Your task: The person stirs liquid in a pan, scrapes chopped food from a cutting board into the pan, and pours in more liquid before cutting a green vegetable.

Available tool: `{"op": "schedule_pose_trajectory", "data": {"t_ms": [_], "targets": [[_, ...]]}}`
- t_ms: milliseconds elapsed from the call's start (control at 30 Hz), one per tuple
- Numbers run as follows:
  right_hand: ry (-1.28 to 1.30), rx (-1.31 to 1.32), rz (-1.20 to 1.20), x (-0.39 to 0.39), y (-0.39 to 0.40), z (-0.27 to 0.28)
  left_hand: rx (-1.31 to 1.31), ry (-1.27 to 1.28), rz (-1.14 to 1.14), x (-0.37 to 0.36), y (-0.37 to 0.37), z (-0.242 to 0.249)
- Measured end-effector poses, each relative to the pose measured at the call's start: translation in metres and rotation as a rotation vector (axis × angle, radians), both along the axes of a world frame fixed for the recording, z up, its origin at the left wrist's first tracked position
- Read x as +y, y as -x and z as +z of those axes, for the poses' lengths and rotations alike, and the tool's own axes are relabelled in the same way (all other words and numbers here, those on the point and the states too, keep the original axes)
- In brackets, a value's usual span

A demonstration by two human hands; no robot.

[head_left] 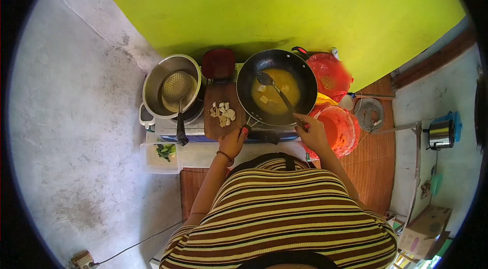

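A black wok (245, 87) holds yellow liquid (275, 103) with a few pale pieces in it. My right hand (313, 134) grips the handle of a dark spatula (265, 79), whose head rests in the liquid. At the wok's near left side, my left hand (233, 142) is closed round the red and black wok handle (245, 130). Just left of the wok, pale chopped pieces (222, 114) lie on a wooden cutting board (217, 97).
A steel pot (150, 88) with a skimmer (177, 86) stands left. Below it, a plastic container (153, 159) holds green leaves (165, 151). Red buckets (337, 129) and a red basin (329, 72) are at the right. A dark red dish (218, 64) sits behind the board.
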State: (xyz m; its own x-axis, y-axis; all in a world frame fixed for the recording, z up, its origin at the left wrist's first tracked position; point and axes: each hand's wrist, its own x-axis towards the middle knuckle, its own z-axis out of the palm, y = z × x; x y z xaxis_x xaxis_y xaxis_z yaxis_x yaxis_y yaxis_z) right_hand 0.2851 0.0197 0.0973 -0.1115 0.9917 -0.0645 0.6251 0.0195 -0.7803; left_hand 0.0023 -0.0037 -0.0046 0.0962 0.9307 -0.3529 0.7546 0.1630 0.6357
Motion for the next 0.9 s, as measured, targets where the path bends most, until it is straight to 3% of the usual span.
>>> {"op": "schedule_pose_trajectory", "data": {"t_ms": [700, 900], "targets": [[-0.033, -0.136, 0.064, -0.01, 0.004, 0.004, 0.002, 0.005, -0.004, 0.0, 0.0, 0.002], [-0.095, -0.059, 0.048, -0.007, 0.001, 0.001, 0.003, 0.0, 0.004, 0.0, -0.002, 0.008]]}}
